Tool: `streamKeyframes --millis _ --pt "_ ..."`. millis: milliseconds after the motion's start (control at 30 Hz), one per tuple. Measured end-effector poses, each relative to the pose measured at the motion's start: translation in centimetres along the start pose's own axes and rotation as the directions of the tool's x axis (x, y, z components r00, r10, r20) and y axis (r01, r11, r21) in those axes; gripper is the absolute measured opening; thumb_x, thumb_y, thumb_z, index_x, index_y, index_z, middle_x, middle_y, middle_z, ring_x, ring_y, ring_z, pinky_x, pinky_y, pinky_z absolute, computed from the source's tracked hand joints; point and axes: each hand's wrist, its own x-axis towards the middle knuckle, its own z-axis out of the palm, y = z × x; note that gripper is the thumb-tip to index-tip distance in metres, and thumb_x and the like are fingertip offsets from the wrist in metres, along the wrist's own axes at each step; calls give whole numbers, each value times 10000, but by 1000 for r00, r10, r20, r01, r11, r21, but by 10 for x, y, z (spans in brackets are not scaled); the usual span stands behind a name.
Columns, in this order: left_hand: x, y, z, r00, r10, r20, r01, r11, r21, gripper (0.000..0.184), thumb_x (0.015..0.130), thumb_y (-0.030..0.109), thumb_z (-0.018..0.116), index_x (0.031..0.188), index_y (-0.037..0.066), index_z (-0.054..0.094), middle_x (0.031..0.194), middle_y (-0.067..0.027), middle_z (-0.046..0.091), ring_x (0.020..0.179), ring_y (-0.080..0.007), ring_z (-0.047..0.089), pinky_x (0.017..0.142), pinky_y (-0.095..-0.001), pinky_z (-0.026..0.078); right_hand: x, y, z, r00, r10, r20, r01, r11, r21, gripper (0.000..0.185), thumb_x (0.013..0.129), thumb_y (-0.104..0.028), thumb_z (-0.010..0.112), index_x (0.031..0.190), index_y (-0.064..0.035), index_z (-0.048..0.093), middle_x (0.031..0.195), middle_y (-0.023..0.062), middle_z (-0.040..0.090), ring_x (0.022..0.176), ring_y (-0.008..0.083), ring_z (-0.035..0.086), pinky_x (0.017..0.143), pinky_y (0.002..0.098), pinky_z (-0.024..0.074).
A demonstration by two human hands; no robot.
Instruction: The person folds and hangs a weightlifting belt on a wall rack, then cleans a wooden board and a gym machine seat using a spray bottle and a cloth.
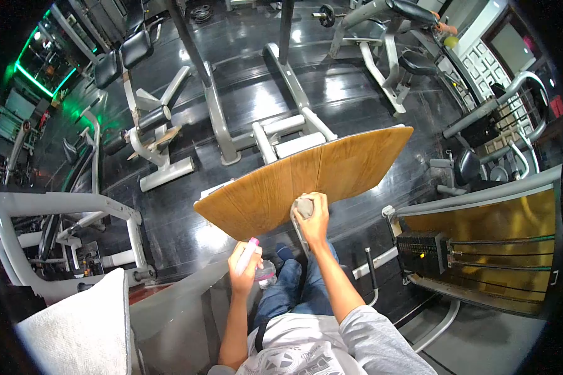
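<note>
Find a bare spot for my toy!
Black floor between the wooden board and grey rail looks free. So does the board right of the right hand, perhaps sloping. It's crowded around the left hand, bottle and jeans.

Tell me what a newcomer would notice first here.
Probably the wooden board in the middle, with the right hand at its near edge around a greyish thing, perhaps a cloth. Left of that, the left hand grips a pink-tipped bottle. Toward the upper left, a green light strip glows.
</note>
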Motion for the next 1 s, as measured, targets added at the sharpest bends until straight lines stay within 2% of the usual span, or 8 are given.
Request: streamKeyframes --millis 133,200,300,500,767,833,900,1000 --pt "-1 -6 0 1000 26 0 -26 1000 16 106 935 98 622 916 -6 613 770 -56 596 612 -117 572 599 -261 482 20 -1 -17 1000 19 3 -19 1000 -20 398 674 -6 795 1014 -50 593 1054 144 584 1006 338 602 878 416 495" --pt "-1 -6 2 1000 24 -13 -24 1000 18 103 933 98 623 916 -4 615 770 -53 595 616 -117 573 597 -258 479 31 -15 -19 986 4 -166 -1 1000 18 398 668 4 791 1015 -41 603 1046 137 593 1001 332 605 878 416 493" --pt "-2 -2 0 999 26 -25 -26 1000 15 104 930 104 631 919 2 617 771 -50 596 620 -112 572 594 -254 474 36 -47 -12 979 -72 -192 81 996 41 411 661 6 795 1027 -38 613 1057 132 598 1006 326 608 882 413 493" --pt "0 4 -3 998 15 -66 -13 1000 29 105 923 108 639 897 8 619 771 -41 597 620 -107 568 588 -252 470 -5 -44 22 983 -181 34 175 975 134 441 609 28 790 1018 -83 669 1058 106 639 1016 314 626 884 400 510" --pt "1 -5 -9 995 -43 -88 43 999 -1 115 923 146 665 897 41 625 732 -19 583 617 -92 561 594 -244 459 -5 -9 6 961 -113 252 98 993 73 471 581 28 803 1019 -81 669 1060 106 643 1015 304 625 891 383 504" --pt "0 -9 -8 992 -82 -97 81 997 -15 78 922 86 649 894 17 625 771 -22 574 626 -79 559 588 -233 461 3 -22 2 967 -133 217 123 991 59 482 577 43 800 1024 -81 671 1052 106 645 1012 309 626 895 385 504" --pt "-3 -13 -6 985 -133 -114 130 991 -31 45 921 25 633 891 -6 624 810 -26 564 635 -67 557 582 -221 463 8 -38 1 992 -117 54 113 991 67 492 573 58 796 1030 -78 673 1056 106 647 1020 315 622 900 388 502" --pt "-9 -16 -8 979 -161 -124 149 983 -104 36 928 28 631 904 0 626 811 -21 564 633 -66 557 585 -221 463 12 -65 9 977 -205 63 203 978 48 479 585 78 760 1029 -82 677 1067 95 647 1028 307 611 895 395 502"
